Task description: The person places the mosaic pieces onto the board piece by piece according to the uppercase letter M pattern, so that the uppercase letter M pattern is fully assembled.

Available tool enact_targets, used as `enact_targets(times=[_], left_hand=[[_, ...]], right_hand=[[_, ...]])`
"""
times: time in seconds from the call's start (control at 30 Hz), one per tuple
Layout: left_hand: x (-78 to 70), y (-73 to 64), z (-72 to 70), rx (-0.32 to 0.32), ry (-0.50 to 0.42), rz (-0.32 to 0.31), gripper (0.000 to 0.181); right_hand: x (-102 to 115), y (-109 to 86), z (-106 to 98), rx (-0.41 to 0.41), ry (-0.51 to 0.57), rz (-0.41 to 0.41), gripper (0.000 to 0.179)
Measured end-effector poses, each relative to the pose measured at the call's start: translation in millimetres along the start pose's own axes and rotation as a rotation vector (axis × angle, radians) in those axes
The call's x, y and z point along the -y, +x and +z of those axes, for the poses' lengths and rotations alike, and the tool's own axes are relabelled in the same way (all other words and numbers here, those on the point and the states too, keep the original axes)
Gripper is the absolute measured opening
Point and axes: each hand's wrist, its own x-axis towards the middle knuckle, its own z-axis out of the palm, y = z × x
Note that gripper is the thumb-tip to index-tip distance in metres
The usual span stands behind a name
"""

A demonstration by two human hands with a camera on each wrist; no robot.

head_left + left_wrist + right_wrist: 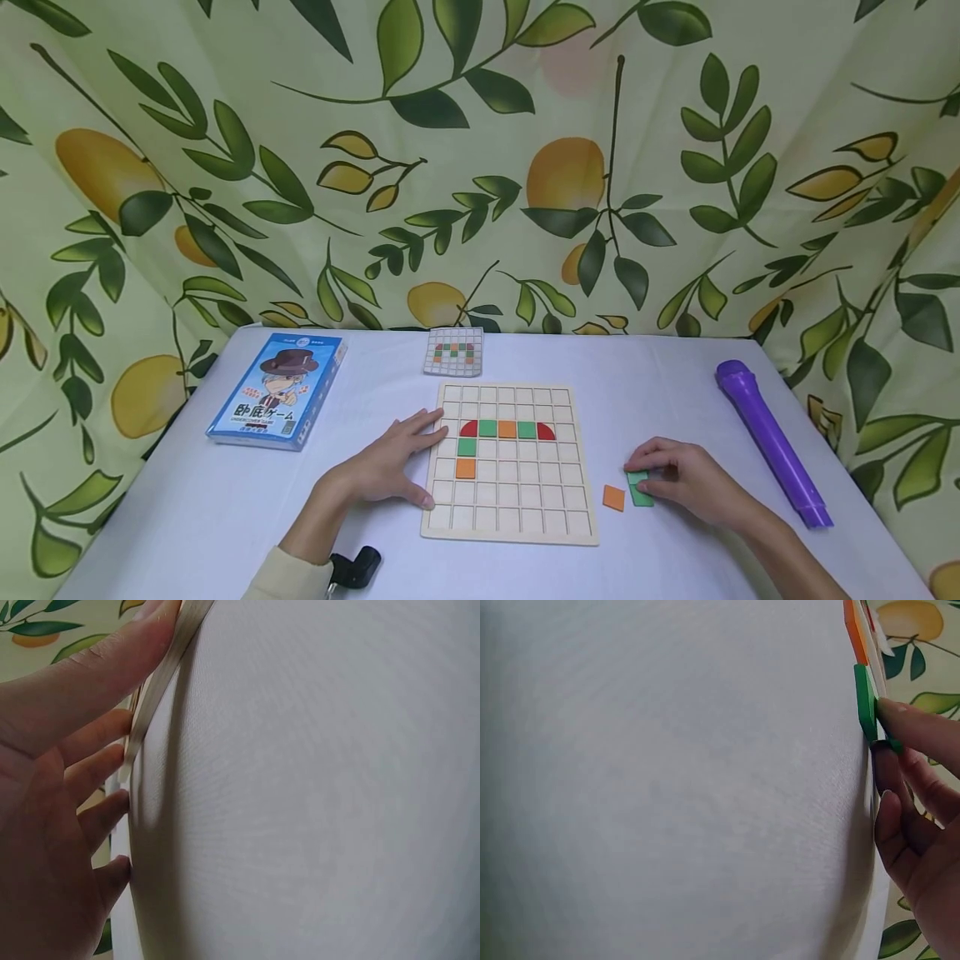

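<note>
A pale wooden grid board (517, 500) lies mid-table with a row of red, green and orange pieces set in its squares. Below the row's left end sit a green tile (467, 447) and an orange tile (466, 469). My left hand (378, 458) is spread along the board's left edge, thumb and fingertips at the rim. Right of the board, my right hand (686, 482) pinches a green tile (637, 477) between thumb and fingers. Another green tile (642, 497) lies just under the thumb, overlapping it in view. A loose orange tile (613, 498) lies beside them.
Behind the board is a small pattern card (453, 352) showing a grid with coloured squares. A blue game box (277, 392) lies at the back left. On the right side lies a purple tube (772, 442). A leaf-printed curtain (480, 167) hangs behind the table.
</note>
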Motion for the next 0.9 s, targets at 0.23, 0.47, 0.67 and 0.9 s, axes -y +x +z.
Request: enact_targets(times=[0.23,0.47,0.67,0.9], left_hand=[[-1.3,0.4,0.8,-0.006,-0.002,-0.008,0.104],[-0.9,-0.3,0.9,-0.007,-0.005,-0.005,0.104],[0.0,0.4,0.2,-0.005,0.006,0.006,0.104],[0.7,0.6,-0.4,-0.003,0.007,0.011,0.104]], right_hand=[[7.9,7.7,-3.1,-0.019,-0.010,0.041,0.021],[17.3,17.6,-3.5,-0.016,0.010,0.025,0.023],[24.1,27.9,3.7,-0.012,0.028,-0.003,0.022],[40.7,44.6,18.5,-0.003,0.076,-0.035,0.020]])
